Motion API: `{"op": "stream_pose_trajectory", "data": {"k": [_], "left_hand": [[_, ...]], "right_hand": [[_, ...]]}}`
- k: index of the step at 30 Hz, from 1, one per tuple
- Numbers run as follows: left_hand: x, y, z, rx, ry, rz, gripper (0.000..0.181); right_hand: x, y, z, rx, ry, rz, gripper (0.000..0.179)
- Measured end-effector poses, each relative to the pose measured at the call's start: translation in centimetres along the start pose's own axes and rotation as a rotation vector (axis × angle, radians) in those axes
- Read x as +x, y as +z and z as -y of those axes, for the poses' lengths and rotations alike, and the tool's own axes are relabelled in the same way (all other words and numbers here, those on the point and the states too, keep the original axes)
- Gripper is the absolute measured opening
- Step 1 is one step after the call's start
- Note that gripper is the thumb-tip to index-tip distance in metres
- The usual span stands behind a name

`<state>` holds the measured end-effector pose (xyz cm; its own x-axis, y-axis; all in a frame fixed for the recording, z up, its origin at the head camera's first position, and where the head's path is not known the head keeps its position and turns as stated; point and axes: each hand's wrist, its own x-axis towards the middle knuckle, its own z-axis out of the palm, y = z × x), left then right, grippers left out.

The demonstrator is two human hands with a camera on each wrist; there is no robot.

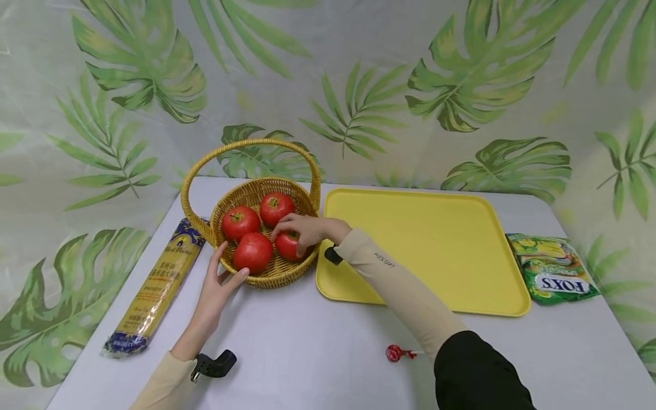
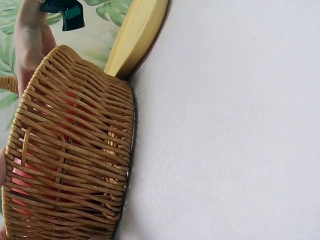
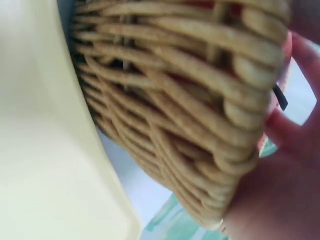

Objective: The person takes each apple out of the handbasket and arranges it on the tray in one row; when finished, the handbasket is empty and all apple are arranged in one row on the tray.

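Our right hand [image 1: 301, 230] grips a red tomato [image 1: 286, 246] inside the wicker basket [image 1: 277, 280]; three other tomatoes [image 1: 253, 253] sit left of that hand. Our left hand [image 1: 217, 286] holds the basket's near rim. We see a yellow tray [image 1: 420, 250] right of the right hand, a spaghetti pack [image 1: 156, 289] left of the left one.

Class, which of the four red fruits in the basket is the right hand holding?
The rightmost red fruit in the head view, nearest the yellow tray. The right hand curls over it; the other three lie clear of that hand.
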<state>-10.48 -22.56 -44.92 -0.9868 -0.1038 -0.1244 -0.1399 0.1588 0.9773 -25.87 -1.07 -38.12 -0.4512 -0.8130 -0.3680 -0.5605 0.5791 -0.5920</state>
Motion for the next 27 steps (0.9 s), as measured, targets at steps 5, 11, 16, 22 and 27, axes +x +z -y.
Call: {"op": "stream_pose_trajectory", "data": {"k": [5, 11, 16, 22, 27], "left_hand": [[0.0, 0.1, -0.1, 0.014, 0.003, 0.003, 0.078], [-0.1, 0.2, -0.3, 0.023, 0.018, 0.010, 0.078], [-0.1, 0.1, -0.3, 0.025, 0.016, 0.013, 0.078], [-0.2, 0.0, -0.2, 0.030, 0.015, 0.018, 0.078], [-0.2, -0.1, -0.4, 0.038, 0.013, 0.019, 0.079]], "right_hand": [[-0.1, 0.0, -0.1, -0.038, -0.013, -0.049, 0.057], [-0.7, -0.2, -0.4, 0.054, -0.070, -0.142, 0.058], [-1.4, -0.5, -0.8, 0.192, -0.132, -0.225, 0.058], [-2.7, -1.1, -1.2, 0.379, -0.241, -0.304, 0.061], [-4.3, -1.6, -1.5, 0.466, -0.279, -0.346, 0.058]]}}
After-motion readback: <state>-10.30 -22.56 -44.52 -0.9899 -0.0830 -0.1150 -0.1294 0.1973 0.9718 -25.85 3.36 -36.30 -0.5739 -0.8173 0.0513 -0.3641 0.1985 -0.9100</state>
